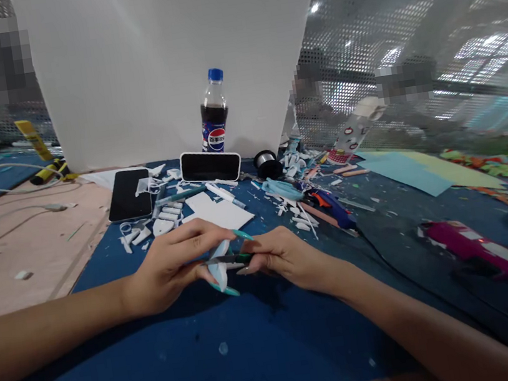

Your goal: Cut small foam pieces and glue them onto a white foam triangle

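Left hand (168, 269), fingers curled, pinches a pale piece (219, 272); right hand (286, 255), closed on a green-handled tool (243, 257) between them, best works clear of opposing skin.

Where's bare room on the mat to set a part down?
Best: blue mat between its near edge and left hand, right hand, bar small spots. Smaller: between glue gun and magenta object. Crowded: beyond the hands, with white pieces, spool, bottle.
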Action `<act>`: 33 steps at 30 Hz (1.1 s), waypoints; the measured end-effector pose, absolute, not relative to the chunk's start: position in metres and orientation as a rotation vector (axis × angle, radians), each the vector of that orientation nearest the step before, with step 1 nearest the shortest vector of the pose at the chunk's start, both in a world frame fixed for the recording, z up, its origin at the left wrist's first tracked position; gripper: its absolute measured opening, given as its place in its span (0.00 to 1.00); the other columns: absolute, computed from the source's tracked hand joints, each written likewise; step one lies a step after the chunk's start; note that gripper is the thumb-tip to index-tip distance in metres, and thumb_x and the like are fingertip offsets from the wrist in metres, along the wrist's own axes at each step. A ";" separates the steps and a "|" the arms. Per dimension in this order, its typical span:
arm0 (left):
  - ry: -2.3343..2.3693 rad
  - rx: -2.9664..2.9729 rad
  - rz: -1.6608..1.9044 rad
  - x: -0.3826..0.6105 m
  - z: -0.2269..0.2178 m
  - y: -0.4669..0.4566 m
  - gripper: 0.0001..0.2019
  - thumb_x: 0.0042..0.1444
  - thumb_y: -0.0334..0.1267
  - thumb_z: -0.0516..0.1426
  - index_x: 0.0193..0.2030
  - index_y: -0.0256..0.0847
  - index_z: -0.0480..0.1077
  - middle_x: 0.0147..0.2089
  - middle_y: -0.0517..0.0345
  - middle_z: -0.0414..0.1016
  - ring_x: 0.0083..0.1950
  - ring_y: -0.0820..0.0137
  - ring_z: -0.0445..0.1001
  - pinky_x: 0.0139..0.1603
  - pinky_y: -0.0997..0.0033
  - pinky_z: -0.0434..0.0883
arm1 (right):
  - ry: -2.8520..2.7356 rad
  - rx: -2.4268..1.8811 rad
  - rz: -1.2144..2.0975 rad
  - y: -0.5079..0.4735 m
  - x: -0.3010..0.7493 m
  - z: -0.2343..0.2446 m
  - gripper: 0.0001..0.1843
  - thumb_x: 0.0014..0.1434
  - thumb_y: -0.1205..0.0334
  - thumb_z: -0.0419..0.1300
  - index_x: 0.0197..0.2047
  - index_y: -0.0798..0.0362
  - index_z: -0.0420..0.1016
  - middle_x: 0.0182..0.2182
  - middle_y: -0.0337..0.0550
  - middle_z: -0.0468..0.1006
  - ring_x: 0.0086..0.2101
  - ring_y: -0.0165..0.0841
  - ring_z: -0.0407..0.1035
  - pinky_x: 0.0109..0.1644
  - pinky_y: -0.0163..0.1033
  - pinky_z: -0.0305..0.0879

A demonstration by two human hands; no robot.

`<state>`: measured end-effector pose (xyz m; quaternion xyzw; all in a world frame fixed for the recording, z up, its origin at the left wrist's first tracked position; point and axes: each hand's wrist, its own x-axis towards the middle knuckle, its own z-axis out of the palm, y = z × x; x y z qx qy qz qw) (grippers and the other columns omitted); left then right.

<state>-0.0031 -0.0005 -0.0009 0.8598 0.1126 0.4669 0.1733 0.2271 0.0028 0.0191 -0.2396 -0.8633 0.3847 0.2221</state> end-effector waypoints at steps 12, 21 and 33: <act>0.405 2.468 1.323 -0.001 0.003 0.001 0.19 0.65 0.45 0.50 0.60 0.46 0.63 0.45 0.51 0.70 0.45 0.70 0.72 0.47 0.71 0.72 | -2.402 -0.642 0.880 0.006 0.227 0.018 0.24 0.68 0.49 0.44 0.27 0.54 0.64 0.20 0.34 0.62 0.19 0.23 0.55 0.24 0.30 0.51; 0.584 2.479 1.365 -0.003 0.000 0.001 0.20 0.62 0.46 0.53 0.59 0.46 0.65 0.43 0.52 0.73 0.40 0.70 0.73 0.39 0.73 0.73 | -2.244 -0.675 0.754 0.004 0.227 0.021 0.23 0.67 0.47 0.45 0.29 0.54 0.67 0.22 0.35 0.65 0.22 0.25 0.57 0.27 0.30 0.54; 0.543 2.460 1.425 -0.004 -0.001 0.004 0.20 0.59 0.43 0.58 0.58 0.45 0.66 0.47 0.49 0.77 0.48 0.65 0.74 0.49 0.64 0.73 | -2.271 -0.697 0.637 0.008 0.227 0.018 0.20 0.61 0.45 0.55 0.34 0.54 0.74 0.30 0.42 0.77 0.29 0.29 0.69 0.36 0.35 0.65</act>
